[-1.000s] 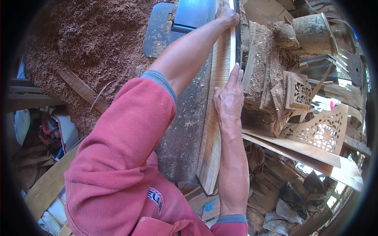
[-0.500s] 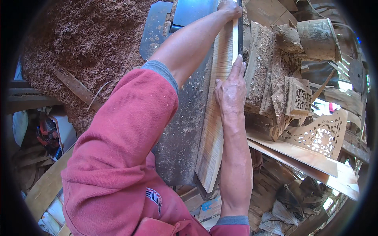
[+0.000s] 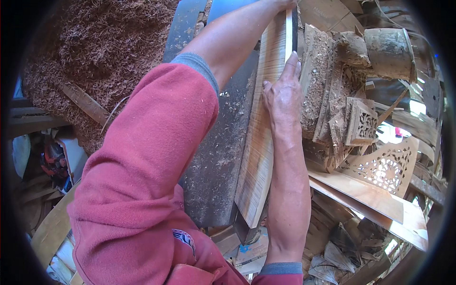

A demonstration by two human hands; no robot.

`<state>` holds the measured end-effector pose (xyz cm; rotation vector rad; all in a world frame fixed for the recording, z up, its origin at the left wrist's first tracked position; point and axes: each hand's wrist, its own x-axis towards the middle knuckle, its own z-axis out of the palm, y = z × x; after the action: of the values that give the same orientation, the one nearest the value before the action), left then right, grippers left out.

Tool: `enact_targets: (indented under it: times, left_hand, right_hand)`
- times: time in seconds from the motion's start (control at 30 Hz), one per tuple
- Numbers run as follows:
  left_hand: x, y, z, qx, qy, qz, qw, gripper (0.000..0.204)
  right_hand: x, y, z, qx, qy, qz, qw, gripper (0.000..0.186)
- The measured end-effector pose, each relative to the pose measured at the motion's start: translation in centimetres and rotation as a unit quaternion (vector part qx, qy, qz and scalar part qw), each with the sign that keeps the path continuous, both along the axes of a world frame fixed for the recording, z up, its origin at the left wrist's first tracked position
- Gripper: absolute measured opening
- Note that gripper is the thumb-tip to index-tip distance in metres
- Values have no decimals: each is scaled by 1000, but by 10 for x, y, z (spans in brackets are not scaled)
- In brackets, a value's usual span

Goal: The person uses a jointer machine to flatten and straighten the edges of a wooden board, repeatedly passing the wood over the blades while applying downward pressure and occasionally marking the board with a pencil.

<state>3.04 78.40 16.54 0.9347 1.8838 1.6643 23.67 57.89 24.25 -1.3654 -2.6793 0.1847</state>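
A long wooden board [image 3: 254, 161] with streaked grain lies lengthwise along the dark metal bed [image 3: 209, 185] of a machine, which is dusted with wood chips. My right hand [image 3: 285, 95] grips its right side about midway, thumb on the broad face and fingers stretched forward along the pale edge. At the far end, my left hand [image 3: 286, 4] is closed on the board, mostly cut off by the top of the picture. My left arm, in a red sleeve, crosses over the bed.
A heap of reddish shavings [image 3: 104, 42] fills the far left. Chip-covered wood pieces [image 3: 318, 80], a round container [image 3: 388, 53] and a fretwork panel [image 3: 387, 166] stand to the right. A blue machine part [image 3: 230, 8] lies beyond my left forearm.
Both hands and the board have shifted slightly away from me. My left hand has moved mostly out of the top of the picture.
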Motion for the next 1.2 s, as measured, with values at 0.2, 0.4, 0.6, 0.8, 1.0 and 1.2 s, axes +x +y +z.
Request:
enact_targets:
  times: [0.2, 0.4, 0.6, 0.8, 1.0, 1.2]
  left_hand:
    - [-6, 11, 0, 5, 8, 6, 1000, 75]
    - [-8, 10, 11, -2, 52, 41, 998, 79]
    - [61, -104, 56, 81, 17, -13, 996, 82]
    - [170, -312, 63, 100, -349, -152, 919, 73]
    - [204, -322, 42, -34, -310, -155, 937, 98]
    - [231, -309, 62, -146, -50, -98, 983, 105]
  right_hand:
    - [-15, 17, 2, -19, -4, 3, 1000, 89]
    - [-19, 18, 0, 11, 11, 31, 999, 90]
    - [-8, 25, 0, -12, -11, 14, 1000, 83]
    - [19, 25, -10, -78, 58, 23, 995, 82]
    - [120, -89, 35, -254, 78, 1, 964, 76]
    - [228, -243, 17, -137, 130, -52, 981, 78]
